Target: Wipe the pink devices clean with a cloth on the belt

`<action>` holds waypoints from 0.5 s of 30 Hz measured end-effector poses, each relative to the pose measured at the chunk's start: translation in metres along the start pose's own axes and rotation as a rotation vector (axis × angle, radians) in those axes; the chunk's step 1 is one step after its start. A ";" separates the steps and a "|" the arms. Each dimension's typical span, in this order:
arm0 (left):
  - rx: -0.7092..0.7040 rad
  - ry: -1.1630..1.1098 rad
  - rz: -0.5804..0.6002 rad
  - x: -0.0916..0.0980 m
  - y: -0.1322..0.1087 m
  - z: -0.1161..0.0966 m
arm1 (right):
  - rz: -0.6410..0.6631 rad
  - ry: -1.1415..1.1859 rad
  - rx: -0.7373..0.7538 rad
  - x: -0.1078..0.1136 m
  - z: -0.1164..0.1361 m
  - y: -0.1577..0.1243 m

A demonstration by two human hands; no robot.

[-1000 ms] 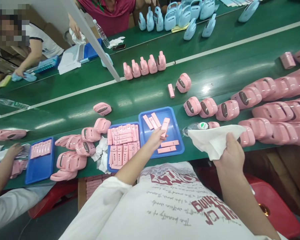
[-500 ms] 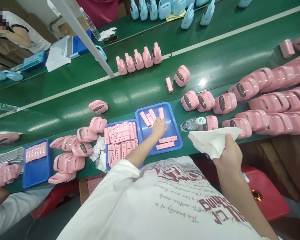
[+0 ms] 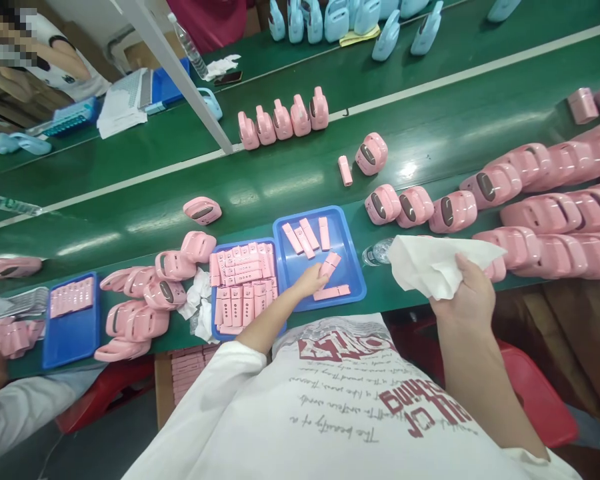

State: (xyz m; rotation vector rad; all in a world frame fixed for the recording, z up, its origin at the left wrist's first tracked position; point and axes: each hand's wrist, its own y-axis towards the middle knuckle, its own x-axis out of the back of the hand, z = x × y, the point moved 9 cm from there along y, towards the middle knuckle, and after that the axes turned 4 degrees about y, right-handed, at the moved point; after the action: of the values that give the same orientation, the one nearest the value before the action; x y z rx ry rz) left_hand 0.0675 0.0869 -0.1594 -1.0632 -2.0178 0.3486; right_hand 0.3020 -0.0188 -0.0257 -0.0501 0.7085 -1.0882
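Observation:
My left hand (image 3: 310, 281) is closed on the end of a pink plastic bar (image 3: 331, 264), tilted over the lower part of a blue tray (image 3: 359, 263). Another pink bar (image 3: 334, 292) lies just below it, and several more bars (image 3: 324, 233) lie in the tray's upper half. My right hand (image 3: 467, 297) grips a white cloth (image 3: 427, 267) by its right side, raised over the table's near edge. The cloth partly covers a clear plastic bottle (image 3: 379, 253) and some pink housings behind it.
A second blue tray (image 3: 220, 333), packed with pink bars, adjoins on the left, beside crumpled white paper (image 3: 199, 293). Glossy pink housings (image 3: 540, 250) stand in rows at right; others (image 3: 140, 321) are piled at left. A metal post (image 3: 180, 80) rises beyond. A co-worker's sleeve (image 3: 17, 417) shows lower left.
My left hand has come down from the upper bars and lifted one of the two lower bars. The cloth in my right hand has shifted slightly right.

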 end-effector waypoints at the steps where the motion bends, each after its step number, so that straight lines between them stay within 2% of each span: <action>1: -0.001 -0.071 -0.019 0.008 -0.010 -0.001 | -0.054 0.002 0.037 0.003 0.003 0.001; 3: -0.015 -0.197 -0.052 0.022 -0.034 -0.008 | -0.133 -0.003 0.090 0.005 0.006 0.001; 4: -0.032 -0.281 -0.064 0.028 -0.046 -0.014 | -0.129 -0.010 0.104 0.002 0.006 0.001; 9: -0.150 -0.793 -0.054 0.047 -0.090 -0.051 | 0.085 -0.111 0.138 -0.033 -0.013 -0.014; 11: -0.162 -0.802 -0.017 0.045 -0.097 -0.063 | 0.246 -0.229 0.086 -0.053 -0.031 -0.028; 12: -0.165 -0.780 -0.005 0.044 -0.099 -0.068 | 0.370 -0.311 0.057 -0.066 -0.041 -0.036; 14: -0.180 -0.705 -0.018 0.044 -0.102 -0.073 | 0.682 -0.484 0.069 -0.095 -0.057 -0.058; 15: -0.195 -0.662 -0.048 0.045 -0.102 -0.074 | 0.832 -0.556 0.137 -0.107 -0.060 -0.070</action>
State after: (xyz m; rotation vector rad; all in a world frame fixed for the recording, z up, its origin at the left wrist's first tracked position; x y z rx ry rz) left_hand 0.0528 0.0514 -0.0310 -1.1078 -2.7042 0.5392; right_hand 0.1851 0.0535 0.0071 0.0571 0.1060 -0.2838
